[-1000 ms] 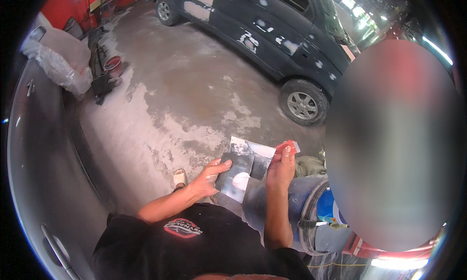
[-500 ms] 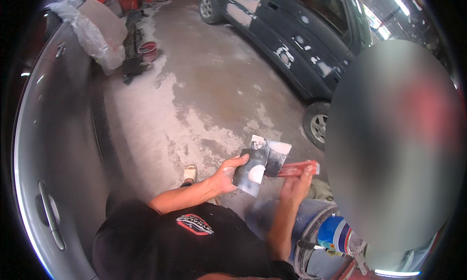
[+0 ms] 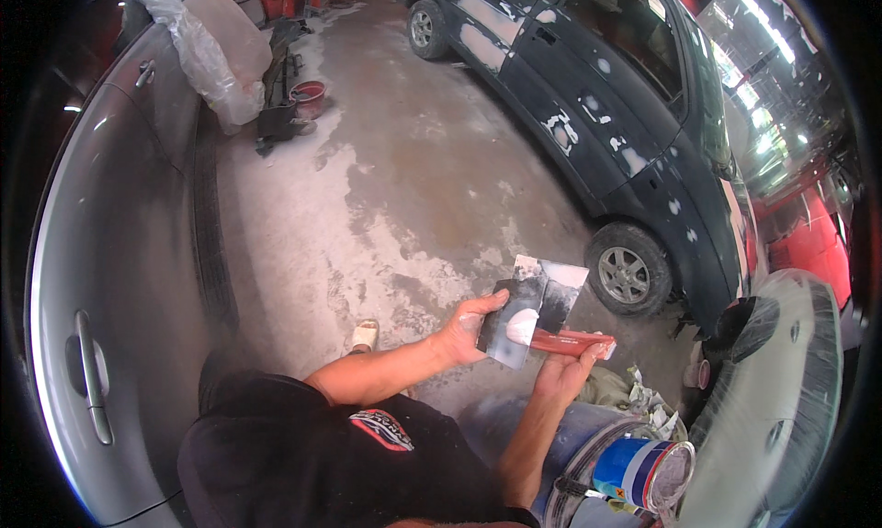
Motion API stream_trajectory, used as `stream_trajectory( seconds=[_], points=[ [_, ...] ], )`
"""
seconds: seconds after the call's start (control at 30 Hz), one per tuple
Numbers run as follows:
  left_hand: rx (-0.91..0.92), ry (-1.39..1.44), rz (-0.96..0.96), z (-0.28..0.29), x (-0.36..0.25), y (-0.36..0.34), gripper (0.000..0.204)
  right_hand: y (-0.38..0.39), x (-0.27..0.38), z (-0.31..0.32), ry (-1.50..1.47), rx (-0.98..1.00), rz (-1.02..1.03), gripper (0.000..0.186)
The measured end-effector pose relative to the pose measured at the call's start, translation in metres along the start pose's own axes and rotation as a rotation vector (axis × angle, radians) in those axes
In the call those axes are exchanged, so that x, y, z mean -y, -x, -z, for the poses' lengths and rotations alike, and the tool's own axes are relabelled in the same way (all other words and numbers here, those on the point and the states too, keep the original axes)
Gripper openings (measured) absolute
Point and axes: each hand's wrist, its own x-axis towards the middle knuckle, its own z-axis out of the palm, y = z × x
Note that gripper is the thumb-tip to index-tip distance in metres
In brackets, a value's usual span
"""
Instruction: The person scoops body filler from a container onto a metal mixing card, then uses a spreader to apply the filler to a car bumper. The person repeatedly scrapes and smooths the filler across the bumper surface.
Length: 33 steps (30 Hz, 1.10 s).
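Note:
My left hand [image 3: 464, 331] grips flat, thin spreader plates [image 3: 558, 292], overlapped and smeared black and white, with a round white dollop of paste [image 3: 520, 327] on the nearer one. My right hand [image 3: 562, 374] holds a red squeeze tube [image 3: 571, 342] lying horizontally, its left end at or behind the plates' lower right edge; whether they touch I cannot tell. Below that hand stands a blue drum [image 3: 583, 445] with an open blue can [image 3: 623, 471] on it.
A dark car with sanded white patches [image 3: 643, 207] stands across the stained floor [image 3: 404, 161]. A grey car door [image 3: 119, 252] is close at left, plastic sheeting [image 3: 207, 55] hanging beyond. A red bucket [image 3: 308, 101] sits behind. A pale wrapped panel [image 3: 772, 390] stands at right.
Both hands have shifted rightward in view with the plates; my right hand is lower, and the red tube has swung level. The view has turned, showing more of the right side.

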Motion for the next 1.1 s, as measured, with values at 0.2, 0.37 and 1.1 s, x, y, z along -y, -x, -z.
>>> stream_trajectory(
  seconds=[0.2, 0.37, 1.1],
  points=[
    [-0.035, 0.028, -0.021, -0.002, 0.011, -0.005, 0.038, 0.012, -0.008, -0.007, 0.145, 0.054, -0.120, 0.043],
    [-0.202, 0.018, -0.071, -0.007, 0.017, -0.007, 0.038, 0.039, -0.018, -0.034, 0.174, 0.091, -0.157, 0.039],
    [-0.362, -0.227, -0.136, 0.054, -0.023, 0.042, 0.041, 0.051, 0.004, 0.070, 0.513, 0.255, -0.365, 0.026]
  ],
)
